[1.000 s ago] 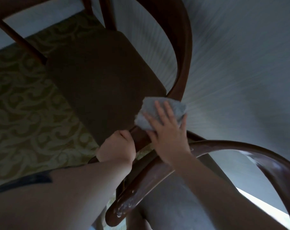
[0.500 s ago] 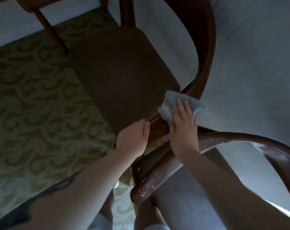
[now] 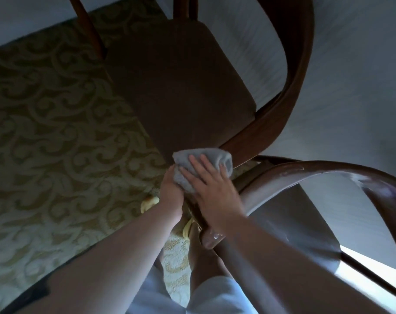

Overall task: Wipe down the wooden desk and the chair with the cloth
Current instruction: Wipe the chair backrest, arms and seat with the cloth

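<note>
Head view looks down on a dark wooden chair (image 3: 183,91), brown padded seat in the centre, curved backrest (image 3: 299,71) arcing along its right side, bent armrest (image 3: 305,175) sweeping from centre to the right edge. The grey cloth (image 3: 201,164) sits bunched at the near corner of the seat, on the frame where backrest and armrest meet. Right hand (image 3: 213,193) lies on top of the cloth, fingers straight and slightly spread, palm pressing down over cloth and the armrest's near end; nothing curled round the cloth. Left hand (image 3: 172,191) is just left of it, touching the cloth's left edge, fingers curled round the seat frame beneath; the fingertips are hidden under cloth and wood, so the exact grip is unclear. Both forearms run in from the near edge, the left one with a dark mark close to the bottom left corner. The armrest's near end shows pale scuffs or droplets, cannot tell which. Below the chair is a green-and-cream scroll-pattern carpet (image 3: 56,137), filling the left half. Right half is a pale grey surface (image 3: 351,87), blurred. Bare legs, light shorts (image 3: 217,295) and yellow footwear (image 3: 149,202) show near the bottom centre.
</note>
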A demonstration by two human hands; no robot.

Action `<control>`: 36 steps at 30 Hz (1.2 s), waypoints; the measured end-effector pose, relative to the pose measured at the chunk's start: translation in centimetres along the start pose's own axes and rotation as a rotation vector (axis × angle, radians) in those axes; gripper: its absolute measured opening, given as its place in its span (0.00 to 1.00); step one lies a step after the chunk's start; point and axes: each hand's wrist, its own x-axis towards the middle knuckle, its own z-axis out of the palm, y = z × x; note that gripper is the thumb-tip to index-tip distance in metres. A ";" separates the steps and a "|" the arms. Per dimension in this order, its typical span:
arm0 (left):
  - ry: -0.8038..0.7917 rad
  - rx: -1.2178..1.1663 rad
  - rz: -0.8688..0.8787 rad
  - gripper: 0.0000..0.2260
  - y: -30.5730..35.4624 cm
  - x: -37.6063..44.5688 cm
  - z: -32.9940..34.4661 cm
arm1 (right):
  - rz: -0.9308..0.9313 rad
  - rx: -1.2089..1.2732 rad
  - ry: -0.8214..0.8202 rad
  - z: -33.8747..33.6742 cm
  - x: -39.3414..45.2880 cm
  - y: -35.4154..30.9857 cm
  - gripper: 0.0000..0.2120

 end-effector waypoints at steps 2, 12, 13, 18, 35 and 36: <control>0.087 0.013 -0.076 0.11 -0.8 0.6 -0.3 | 0.086 -0.023 -0.063 -1.4 0.7 4.0 0.31; 0.097 -0.056 0.066 0.13 -1.0 0.9 0.3 | 0.118 0.030 -0.063 -1.1 0.6 2.7 0.28; 0.081 -0.029 0.111 0.13 -0.6 1.1 0.6 | 0.255 0.073 -0.005 -1.2 0.2 3.7 0.27; 0.183 0.269 0.305 0.10 -1.0 1.3 1.2 | 0.360 0.141 0.081 0.2 -1.6 -0.1 0.30; 0.040 1.069 0.577 0.11 4.9 2.9 13.6 | 0.570 0.057 0.044 -4.5 0.9 12.2 0.28; 0.012 1.068 0.577 0.11 5.3 3.1 14.4 | 0.599 0.098 0.063 -4.2 1.0 11.5 0.29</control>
